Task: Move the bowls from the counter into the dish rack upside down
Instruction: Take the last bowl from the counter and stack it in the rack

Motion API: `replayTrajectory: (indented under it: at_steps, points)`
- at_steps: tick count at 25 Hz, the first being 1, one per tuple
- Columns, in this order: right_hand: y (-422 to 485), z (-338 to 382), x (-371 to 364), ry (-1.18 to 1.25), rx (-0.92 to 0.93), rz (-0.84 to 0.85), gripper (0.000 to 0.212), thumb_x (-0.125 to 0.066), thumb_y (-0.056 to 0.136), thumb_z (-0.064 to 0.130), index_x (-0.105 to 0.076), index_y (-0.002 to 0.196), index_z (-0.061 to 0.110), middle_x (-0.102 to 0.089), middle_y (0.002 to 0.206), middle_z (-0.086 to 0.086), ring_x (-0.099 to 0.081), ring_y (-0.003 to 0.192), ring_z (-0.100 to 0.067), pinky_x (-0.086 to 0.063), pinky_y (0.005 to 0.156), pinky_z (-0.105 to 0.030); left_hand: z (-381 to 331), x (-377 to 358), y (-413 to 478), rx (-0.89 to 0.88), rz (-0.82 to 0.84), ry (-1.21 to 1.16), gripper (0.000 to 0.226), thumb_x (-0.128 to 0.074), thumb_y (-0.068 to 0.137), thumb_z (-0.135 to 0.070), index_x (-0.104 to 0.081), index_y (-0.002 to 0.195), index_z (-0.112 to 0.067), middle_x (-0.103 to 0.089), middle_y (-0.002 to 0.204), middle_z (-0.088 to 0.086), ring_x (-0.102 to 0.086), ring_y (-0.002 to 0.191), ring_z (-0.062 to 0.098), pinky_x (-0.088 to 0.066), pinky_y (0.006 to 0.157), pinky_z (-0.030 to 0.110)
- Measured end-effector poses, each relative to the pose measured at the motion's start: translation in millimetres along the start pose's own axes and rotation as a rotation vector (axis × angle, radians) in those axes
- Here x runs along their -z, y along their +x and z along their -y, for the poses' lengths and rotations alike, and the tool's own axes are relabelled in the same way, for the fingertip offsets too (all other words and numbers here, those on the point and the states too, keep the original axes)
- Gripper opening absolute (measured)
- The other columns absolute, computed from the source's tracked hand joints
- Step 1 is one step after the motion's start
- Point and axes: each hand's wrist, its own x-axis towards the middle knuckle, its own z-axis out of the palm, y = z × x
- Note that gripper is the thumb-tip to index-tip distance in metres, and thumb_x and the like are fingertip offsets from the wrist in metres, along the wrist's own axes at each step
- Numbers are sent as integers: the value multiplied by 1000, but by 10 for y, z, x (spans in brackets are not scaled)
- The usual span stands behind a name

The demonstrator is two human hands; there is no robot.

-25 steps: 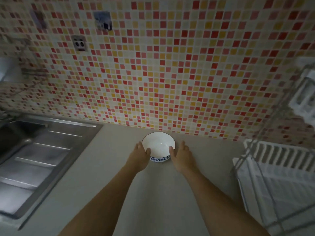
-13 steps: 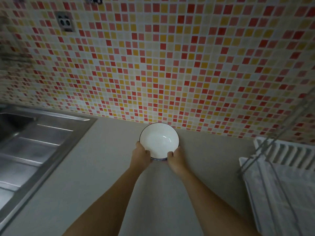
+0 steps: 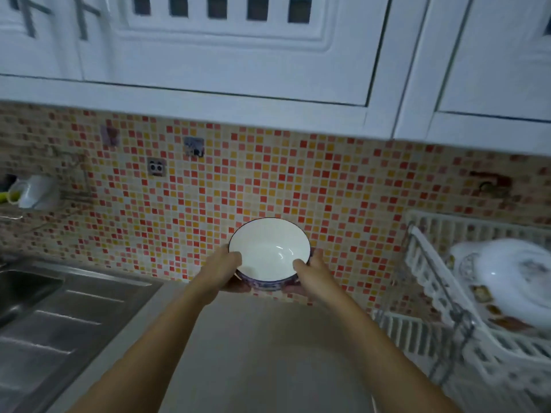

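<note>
A white bowl (image 3: pixel 268 248) with a dark rim and a blue pattern outside is held up above the counter, its opening tilted toward me. My left hand (image 3: pixel 222 271) grips its left side and my right hand (image 3: pixel 313 272) grips its right side, thumbs over the rim. The white plastic dish rack (image 3: pixel 429 269) stands at the right, with an upside-down white patterned dish (image 3: pixel 507 272) on its upper tier. The rack's lower tier (image 3: pixel 399 329) shows in part.
A steel sink with drainboard (image 3: pixel 59 308) lies at the left. The beige counter (image 3: pixel 268 353) runs between sink and rack. A mosaic tile wall (image 3: pixel 328 189) is behind, white wall cabinets (image 3: pixel 238 55) hang above, and a white holder (image 3: pixel 32 190) is fixed to the wall at left.
Both hands closed on the bowl and raised it off the counter. The view tilted up, bringing the cabinets and the rack's upper tier into sight.
</note>
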Motion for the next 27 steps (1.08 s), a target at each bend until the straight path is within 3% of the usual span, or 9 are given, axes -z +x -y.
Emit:
replayTrajectory:
  at_steps: [2,5,11,13,15,19,21,24,27]
  points:
    - [-270,440,183,-23,-20,-22,45,-47,90,15,-26,129,23,-42,132,-8,-66,93,-29,-61,58,-31,-373,-51,-257,-50,-5,-37,35,-34,86,-3,-40,119,-14,-61,87,16,-64,58,27,-60,55,34]
    - [-665,899,647,-41,-22,-35,38,-48,92,17,-25,121,24,-46,120,-10,-67,70,-27,-58,48,-28,-800,-268,-606,-91,8,-81,33,-34,85,0,-40,117,-8,-60,83,17,-62,57,26,-58,55,35]
    - [-1362,1148,1742,-49,-36,-60,40,-50,89,22,-41,126,11,-57,99,-15,-69,54,-28,-62,57,-30,-1240,-1102,-1232,-223,177,-113,30,-34,84,5,-41,112,-1,-60,73,19,-62,49,24,-56,46,27]
    - [-1568,1103,2186,-13,-52,-57,38,-51,88,19,-44,125,9,-56,103,-16,-69,63,-31,-62,64,-35,-1368,-1531,-1350,-262,204,-104,35,-34,84,4,-41,118,-2,-60,77,19,-63,47,23,-57,47,28]
    - [-1762,1043,2628,15,-28,-69,35,-49,89,9,-46,124,9,-57,110,-15,-67,80,-33,-62,64,-39,-1505,-1982,-1479,-318,238,-102,38,-35,86,4,-42,119,-12,-60,90,11,-65,61,23,-59,50,30]
    - [-2048,894,3397,-128,171,-289,41,-41,91,-6,-43,128,13,-60,100,-5,-60,81,-19,-55,52,-28,-1805,-2737,-1634,-439,332,-171,39,-43,90,-10,-44,125,-27,-58,107,-3,-64,89,24,-62,69,41]
    - [-2147,801,3780,-217,331,-374,50,-43,93,-3,-39,132,29,-56,113,-3,-58,90,-18,-56,66,-30,-1944,-3059,-1678,-422,474,-197,36,-42,88,-38,-53,120,-25,-59,110,5,-61,91,28,-53,88,52]
    - [-2226,596,4277,-379,544,-370,53,-42,98,6,-33,135,42,-44,136,13,-47,119,-15,-48,97,-32,-2091,-3437,-1682,-440,586,-144,66,-35,76,-78,-59,112,-29,-65,111,9,-63,97,28,-53,84,44]
    - [-2239,410,4580,-513,774,-282,44,-43,99,24,-31,140,38,-39,136,32,-42,125,-3,-42,101,-19,-2137,-3746,-1638,-530,668,66,74,-51,68,-79,-49,126,-32,-61,122,4,-64,107,19,-58,85,39]
